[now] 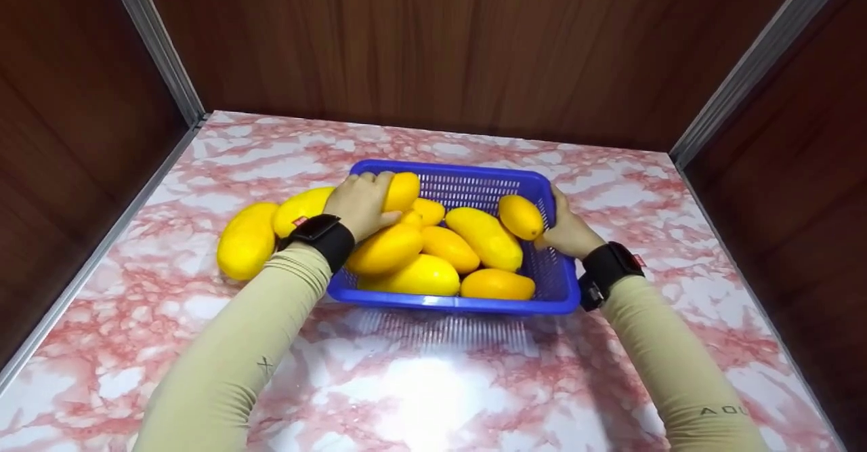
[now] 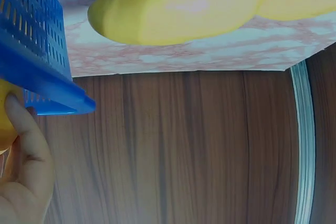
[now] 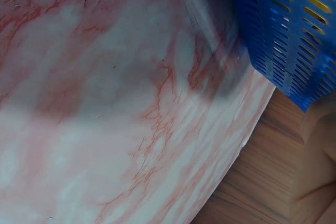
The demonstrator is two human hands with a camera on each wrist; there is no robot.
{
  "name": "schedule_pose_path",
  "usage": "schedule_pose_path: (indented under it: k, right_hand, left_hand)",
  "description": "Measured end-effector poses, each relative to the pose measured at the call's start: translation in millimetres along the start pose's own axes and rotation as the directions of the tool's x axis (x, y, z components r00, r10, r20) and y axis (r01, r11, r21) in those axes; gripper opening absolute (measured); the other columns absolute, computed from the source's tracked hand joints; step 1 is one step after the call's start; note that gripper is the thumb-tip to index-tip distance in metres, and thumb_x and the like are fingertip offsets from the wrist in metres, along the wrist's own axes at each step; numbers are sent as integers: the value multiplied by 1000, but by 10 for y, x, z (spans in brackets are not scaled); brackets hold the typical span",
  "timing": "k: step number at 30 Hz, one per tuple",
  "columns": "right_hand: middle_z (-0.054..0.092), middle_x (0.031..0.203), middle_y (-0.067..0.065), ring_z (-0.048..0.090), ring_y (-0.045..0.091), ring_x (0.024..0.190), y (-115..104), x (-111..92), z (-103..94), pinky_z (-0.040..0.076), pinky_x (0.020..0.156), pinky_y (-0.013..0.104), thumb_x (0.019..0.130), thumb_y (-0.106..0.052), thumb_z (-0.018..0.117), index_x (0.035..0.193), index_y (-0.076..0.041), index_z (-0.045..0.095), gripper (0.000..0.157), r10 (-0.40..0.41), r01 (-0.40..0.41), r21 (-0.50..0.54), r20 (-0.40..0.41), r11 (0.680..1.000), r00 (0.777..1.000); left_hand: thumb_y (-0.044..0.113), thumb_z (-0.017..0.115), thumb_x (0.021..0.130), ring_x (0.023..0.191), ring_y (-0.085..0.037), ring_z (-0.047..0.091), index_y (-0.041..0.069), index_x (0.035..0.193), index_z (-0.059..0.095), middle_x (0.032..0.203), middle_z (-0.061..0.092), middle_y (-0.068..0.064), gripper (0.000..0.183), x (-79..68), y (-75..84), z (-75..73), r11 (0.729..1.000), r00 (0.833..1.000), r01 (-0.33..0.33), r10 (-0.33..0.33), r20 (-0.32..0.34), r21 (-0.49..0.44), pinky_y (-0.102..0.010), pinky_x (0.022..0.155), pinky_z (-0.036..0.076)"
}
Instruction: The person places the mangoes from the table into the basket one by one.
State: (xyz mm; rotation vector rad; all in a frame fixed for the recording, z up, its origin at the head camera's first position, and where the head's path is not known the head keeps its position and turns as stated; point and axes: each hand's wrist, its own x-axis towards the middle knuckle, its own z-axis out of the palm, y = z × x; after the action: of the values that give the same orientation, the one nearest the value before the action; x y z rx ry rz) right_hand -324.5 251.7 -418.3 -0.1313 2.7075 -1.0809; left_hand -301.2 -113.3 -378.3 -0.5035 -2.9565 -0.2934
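Note:
A blue plastic basket [image 1: 455, 305] with slotted walls holds several yellow mangoes [image 1: 484, 235]. At its left end my left hand [image 1: 359, 202] grips a mango [image 1: 404, 191] over the other fruit, fingers across the top and thumb along the near side. The left wrist view shows that thumb pressed on the fruit [image 2: 5, 121] beside the basket rim [image 2: 47, 85]. My right hand [image 1: 572, 232] holds the basket's right side, thumb inside near an upright mango [image 1: 521, 217]. In the right wrist view, part of this hand [image 3: 319, 166] lies against the slotted wall [image 3: 283, 40].
Left of the basket, two larger mangoes lie on the marbled table: one at the outside [image 1: 247, 242] and one partly behind my left wrist [image 1: 305, 207]. Brown wood-grain panels [image 1: 474, 52] with metal corner strips [image 1: 162, 45] enclose the table at the back and sides.

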Motion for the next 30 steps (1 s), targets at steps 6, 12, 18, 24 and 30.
schedule_pose_path:
  k: [6, 12, 18, 24, 30]
  right_hand:
    - [43, 143, 36, 54, 38, 109, 1, 3, -13, 44, 100, 46, 64, -3, 72, 159, -15, -12, 127, 5, -5, 3, 4, 1000, 1000]
    - [44, 143, 35, 54, 37, 107, -2, -4, -11, 45, 98, 45, 65, -4, 72, 159, -15, -12, 126, 17, -17, -3, 9, 1000, 1000]
    - [42, 144, 36, 53, 38, 109, 9, 14, 0, 44, 100, 46, 64, -2, 71, 158, -13, -12, 126, 1, -1, 7, 7, 1000, 1000]
    - [41, 144, 37, 52, 39, 110, 8, 26, -2, 44, 100, 47, 65, -3, 70, 158, -12, -12, 124, 2, -2, -12, 11, 1000, 1000]
    - [41, 144, 37, 52, 39, 112, -1, 16, 3, 44, 101, 48, 65, -3, 70, 158, -12, -11, 124, -8, 8, -12, 2, 1000, 1000]
  left_hand:
    - [45, 67, 91, 115, -45, 57, 3, 143, 46, 128, 61, -26, 70, 10, -20, 34, 999, 999, 34, -34, 1, 1, -52, 98, 50]
    - [45, 66, 91, 115, -45, 51, 4, 143, 46, 129, 60, -25, 69, 54, -33, 76, 997, 997, 74, -74, 6, -25, -52, 94, 51]
    - [45, 67, 91, 116, -45, 51, 3, 143, 46, 129, 60, -25, 70, 91, -52, 118, 996, 996, 88, -88, 4, -19, -52, 94, 50]
    - [46, 66, 92, 118, -45, 48, 3, 147, 44, 131, 59, -26, 74, 116, -51, 160, 994, 994, 111, -111, 8, 0, -52, 96, 50]
    - [43, 66, 92, 122, -46, 46, 4, 148, 44, 132, 57, -27, 71, 112, -38, 173, 994, 994, 102, -103, 20, 31, -52, 99, 48]
